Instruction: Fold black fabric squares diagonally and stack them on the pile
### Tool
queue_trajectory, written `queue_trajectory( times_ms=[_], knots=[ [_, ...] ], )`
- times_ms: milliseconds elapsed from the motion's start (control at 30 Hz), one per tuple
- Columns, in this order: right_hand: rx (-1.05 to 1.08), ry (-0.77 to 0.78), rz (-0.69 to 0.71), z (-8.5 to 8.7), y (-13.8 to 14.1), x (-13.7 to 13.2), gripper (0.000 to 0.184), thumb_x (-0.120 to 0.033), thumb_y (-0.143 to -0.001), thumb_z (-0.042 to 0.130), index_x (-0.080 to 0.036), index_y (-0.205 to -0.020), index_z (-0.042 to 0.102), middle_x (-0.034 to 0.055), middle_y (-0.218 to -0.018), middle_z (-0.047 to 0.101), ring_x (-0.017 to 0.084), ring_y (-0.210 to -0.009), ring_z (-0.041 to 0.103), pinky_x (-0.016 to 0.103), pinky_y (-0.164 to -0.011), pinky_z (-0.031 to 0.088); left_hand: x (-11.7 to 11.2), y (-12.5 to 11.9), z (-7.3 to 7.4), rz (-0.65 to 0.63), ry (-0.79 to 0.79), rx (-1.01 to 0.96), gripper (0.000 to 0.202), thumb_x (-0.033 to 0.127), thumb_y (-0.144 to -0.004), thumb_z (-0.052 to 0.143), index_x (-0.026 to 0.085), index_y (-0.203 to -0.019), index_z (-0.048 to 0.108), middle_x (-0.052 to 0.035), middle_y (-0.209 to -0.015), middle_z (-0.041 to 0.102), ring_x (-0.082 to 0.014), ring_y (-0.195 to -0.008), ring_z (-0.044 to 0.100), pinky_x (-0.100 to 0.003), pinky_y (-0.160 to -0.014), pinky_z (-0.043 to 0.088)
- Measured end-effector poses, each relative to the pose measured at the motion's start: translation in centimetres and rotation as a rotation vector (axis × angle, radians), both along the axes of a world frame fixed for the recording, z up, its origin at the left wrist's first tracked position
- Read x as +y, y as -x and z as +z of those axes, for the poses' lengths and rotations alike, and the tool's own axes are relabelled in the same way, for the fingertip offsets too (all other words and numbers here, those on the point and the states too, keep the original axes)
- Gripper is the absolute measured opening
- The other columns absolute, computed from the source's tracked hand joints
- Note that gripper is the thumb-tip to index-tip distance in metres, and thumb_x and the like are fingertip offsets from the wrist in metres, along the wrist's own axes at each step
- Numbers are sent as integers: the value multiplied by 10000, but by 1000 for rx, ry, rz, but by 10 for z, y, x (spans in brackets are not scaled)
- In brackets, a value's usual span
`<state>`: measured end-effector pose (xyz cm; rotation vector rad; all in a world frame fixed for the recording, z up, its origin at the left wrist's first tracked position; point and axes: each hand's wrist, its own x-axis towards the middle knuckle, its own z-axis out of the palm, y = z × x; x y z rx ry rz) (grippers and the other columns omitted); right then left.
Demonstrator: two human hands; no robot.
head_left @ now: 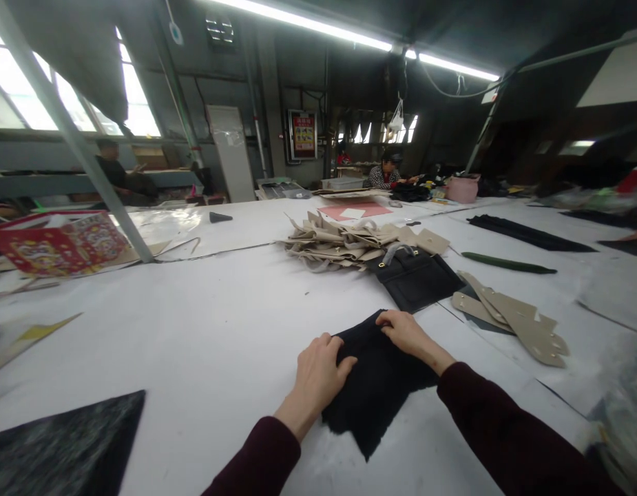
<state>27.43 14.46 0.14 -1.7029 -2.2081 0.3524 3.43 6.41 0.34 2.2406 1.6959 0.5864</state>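
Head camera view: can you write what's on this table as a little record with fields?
Place: workshop, long white table
Left hand: fingers curled on black cloth, left edge
Right hand: fingers curled on the cloth's far edge
Behind cloth: black handbag, pile of beige cut pieces
Right of cloth: beige strips
Far end: seated person

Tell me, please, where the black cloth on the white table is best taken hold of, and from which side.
Probably its far edges, pinched from above at two spread points, where the left hand and right hand meet it. The black cloth lies flat and limp, so one middle grip would likely bunch it.
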Motion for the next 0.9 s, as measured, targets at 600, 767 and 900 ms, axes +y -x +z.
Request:
queue_trajectory(
  times_ms=[600, 767, 900],
  knots=[
    [346, -16, -81, -23, -27, 3, 237, -218, -772, 537, -188, -944, 698, 37, -926, 712, 180, -884, 657, 297, -856, 485, -6, 3, -19, 4, -135, 151, 91, 262, -839, 648, 188, -887, 622, -54, -1484, 391, -293, -1157, 482, -461, -900, 416],
    [311, -52, -95, -27, -27, 4, 235, -193, -781, 537, -194, -955, 694, 31, -922, 711, 173, -880, 657, 283, -843, 485, -1, 4, -20, 51, -58, -21, 59, 210, -810, 651, 194, -761, 623, -40, -1469, 432, -282, -1268, 432, -459, -991, 377],
    [216, -118, -137, -29, -22, 7, 248, -145, -767, 537, -198, -947, 699, 45, -948, 703, 197, -926, 636, 334, -889, 457, 11, 7, -20, 149, -37, -91, 92, 214, -774, 665, 198, -701, 613, -40, -1466, 442, -276, -1303, 414, -438, -1023, 359]
  ],
)
